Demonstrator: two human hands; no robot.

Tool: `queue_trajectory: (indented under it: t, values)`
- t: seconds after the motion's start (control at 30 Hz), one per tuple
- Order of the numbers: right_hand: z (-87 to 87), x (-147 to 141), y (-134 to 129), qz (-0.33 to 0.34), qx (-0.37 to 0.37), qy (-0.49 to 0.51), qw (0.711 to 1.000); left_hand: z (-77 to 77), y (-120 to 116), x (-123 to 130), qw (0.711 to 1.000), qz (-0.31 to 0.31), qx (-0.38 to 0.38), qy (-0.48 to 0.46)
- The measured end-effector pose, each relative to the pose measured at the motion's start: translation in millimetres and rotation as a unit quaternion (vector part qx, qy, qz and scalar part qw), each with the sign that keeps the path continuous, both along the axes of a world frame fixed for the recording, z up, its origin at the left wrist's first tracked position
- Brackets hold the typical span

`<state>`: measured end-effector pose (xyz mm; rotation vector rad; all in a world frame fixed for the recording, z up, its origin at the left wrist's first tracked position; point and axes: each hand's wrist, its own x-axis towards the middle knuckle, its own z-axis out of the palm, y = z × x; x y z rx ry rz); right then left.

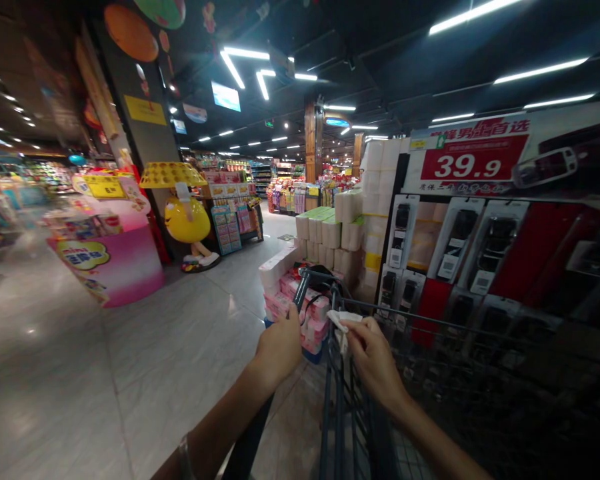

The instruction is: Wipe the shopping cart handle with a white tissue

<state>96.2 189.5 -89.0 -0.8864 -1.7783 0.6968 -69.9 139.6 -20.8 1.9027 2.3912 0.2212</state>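
My left hand (pixel 280 343) is closed around the dark handle bar (pixel 301 290) of a metal shopping cart (pixel 336 400). To its right, my right hand (pixel 371 353) pinches a crumpled white cloth or tissue (pixel 344 321) between thumb and fingers. The cloth lies against the cart's frame, and part of it hangs down. Just beyond the handle are stacked pink-and-white packs (pixel 307 320), partly hidden by the cart and my left hand.
Packaged belts or watches hang on a rack (pixel 425 260) at the right, close to the cart. White paper rolls (pixel 347 220) are stacked ahead. At the left stand a pink display bin (pixel 130 267) and a yellow mascot figure (pixel 187 220) on the tiled floor (pixel 180 373).
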Motion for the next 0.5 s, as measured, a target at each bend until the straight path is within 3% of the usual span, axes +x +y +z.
queue_trajectory:
  t: [0.13, 0.3, 0.5]
  values:
    - [-9.8, -11, 9, 0.041, 0.043, -0.027, 0.998, 1.7, -2, 7, 0.998, 0.008, -0.027, 0.064]
    - [-18.6, -17, 34, 0.023, 0.052, -0.048, 0.997, 3.4, -3, 7, 0.996, 0.020, -0.051, 0.071]
    - [-16.3, -22, 68, 0.021, 0.090, -0.117, 0.989, -0.4, -1, 4, 0.996, 0.025, -0.053, 0.069]
